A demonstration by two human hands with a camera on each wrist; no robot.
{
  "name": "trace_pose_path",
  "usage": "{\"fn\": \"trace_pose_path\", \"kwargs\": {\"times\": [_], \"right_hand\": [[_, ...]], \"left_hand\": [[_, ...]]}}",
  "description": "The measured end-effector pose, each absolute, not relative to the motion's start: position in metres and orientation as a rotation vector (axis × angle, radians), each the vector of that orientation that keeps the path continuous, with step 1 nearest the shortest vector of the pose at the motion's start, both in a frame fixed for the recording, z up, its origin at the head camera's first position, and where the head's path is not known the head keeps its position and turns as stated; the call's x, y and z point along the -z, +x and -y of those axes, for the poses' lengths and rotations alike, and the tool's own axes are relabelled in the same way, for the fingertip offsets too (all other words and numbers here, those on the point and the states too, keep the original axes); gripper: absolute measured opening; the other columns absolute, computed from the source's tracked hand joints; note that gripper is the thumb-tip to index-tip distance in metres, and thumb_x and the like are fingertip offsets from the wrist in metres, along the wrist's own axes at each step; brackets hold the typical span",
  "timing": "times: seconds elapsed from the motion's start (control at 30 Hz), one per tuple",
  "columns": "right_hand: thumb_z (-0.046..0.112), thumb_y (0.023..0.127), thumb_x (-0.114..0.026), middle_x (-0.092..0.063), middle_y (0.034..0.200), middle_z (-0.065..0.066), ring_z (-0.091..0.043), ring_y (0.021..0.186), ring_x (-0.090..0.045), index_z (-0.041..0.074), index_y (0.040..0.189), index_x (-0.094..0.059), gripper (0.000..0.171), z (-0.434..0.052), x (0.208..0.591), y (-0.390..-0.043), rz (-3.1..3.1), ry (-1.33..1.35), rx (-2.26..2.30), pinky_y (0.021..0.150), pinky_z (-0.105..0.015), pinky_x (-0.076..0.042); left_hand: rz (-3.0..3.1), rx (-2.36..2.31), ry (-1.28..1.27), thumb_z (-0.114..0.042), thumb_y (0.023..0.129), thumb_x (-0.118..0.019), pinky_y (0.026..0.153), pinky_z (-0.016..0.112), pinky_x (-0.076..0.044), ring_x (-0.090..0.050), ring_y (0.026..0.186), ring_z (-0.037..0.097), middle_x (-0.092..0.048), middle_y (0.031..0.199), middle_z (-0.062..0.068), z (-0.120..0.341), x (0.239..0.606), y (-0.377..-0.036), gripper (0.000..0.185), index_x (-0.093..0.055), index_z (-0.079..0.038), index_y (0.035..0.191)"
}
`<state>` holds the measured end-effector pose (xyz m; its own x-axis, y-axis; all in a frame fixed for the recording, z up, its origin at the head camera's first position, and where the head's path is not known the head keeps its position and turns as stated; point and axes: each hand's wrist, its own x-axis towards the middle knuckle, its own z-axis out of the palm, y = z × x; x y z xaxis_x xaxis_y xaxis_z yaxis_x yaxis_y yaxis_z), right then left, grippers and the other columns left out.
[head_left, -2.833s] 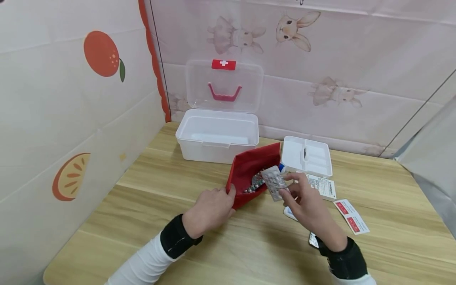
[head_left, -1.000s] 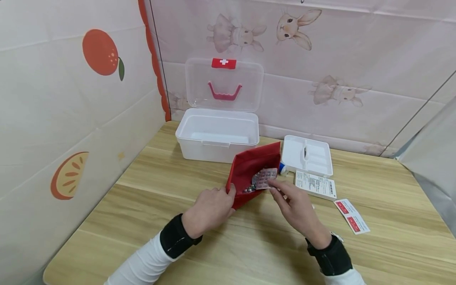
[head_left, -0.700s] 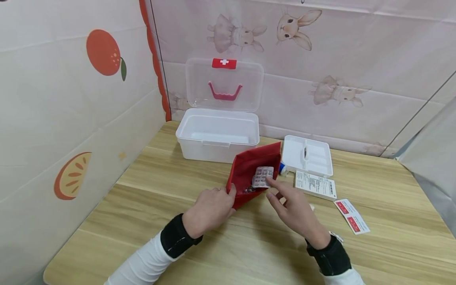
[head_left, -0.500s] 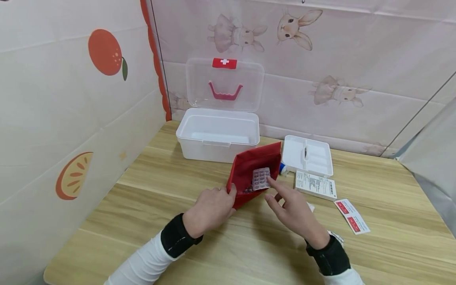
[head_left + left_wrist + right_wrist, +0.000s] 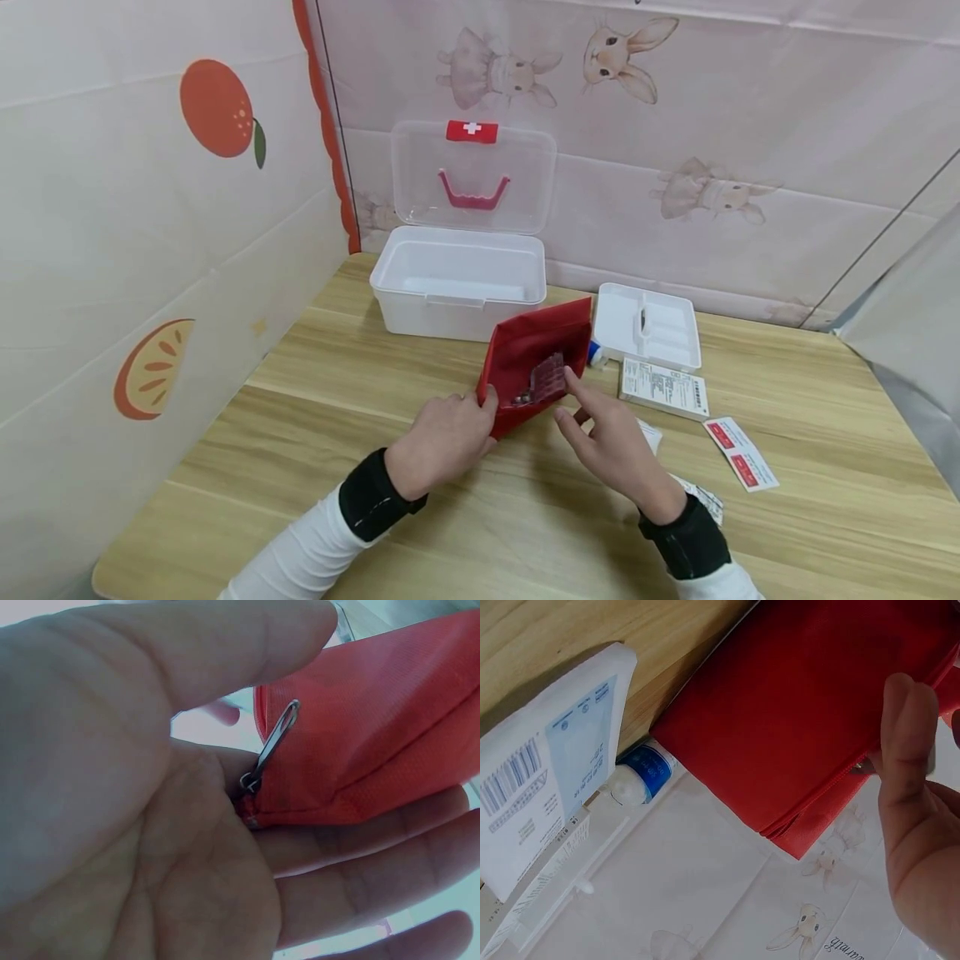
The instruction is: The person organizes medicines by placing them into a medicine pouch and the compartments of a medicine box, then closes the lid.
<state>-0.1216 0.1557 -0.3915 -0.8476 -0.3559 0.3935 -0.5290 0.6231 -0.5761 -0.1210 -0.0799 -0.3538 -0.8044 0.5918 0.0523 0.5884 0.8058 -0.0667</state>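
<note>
Hands point(image 5: 442, 437) hold red pouch point(image 5: 536, 367) open, blister pack point(image 5: 547, 379) inside.

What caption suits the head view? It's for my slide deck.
Left hand holds a red pouch open as the right hand pushes a blister pack in.

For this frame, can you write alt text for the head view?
A left hand holds open a red pouch on a wooden table while the right hand touches a pill blister inside its mouth. An open white first-aid box stands behind.
</note>
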Motion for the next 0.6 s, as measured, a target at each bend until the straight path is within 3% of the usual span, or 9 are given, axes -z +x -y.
{"fn": "trace_pose_path", "kwargs": {"times": [0.6], "right_hand": [[0.010, 0.093, -0.070, -0.066, 0.126, -0.015, -0.011, 0.077, -0.063, 0.004, 0.144, -0.051, 0.055, -0.1542, 0.3910, -0.1200, 2.682, 0.737, -1.056, 0.058, -0.020, -0.052]], "left_hand": [[2.921, -0.087, -0.951, -0.037, 0.088, -0.076, 0.049, 0.025, -0.053, -0.057, 0.057, 0.014, -0.067, 0.086, 0.011, 0.0801, 0.3531, -0.1217, 0.058, -0.060, 0.003, 0.127]]}}
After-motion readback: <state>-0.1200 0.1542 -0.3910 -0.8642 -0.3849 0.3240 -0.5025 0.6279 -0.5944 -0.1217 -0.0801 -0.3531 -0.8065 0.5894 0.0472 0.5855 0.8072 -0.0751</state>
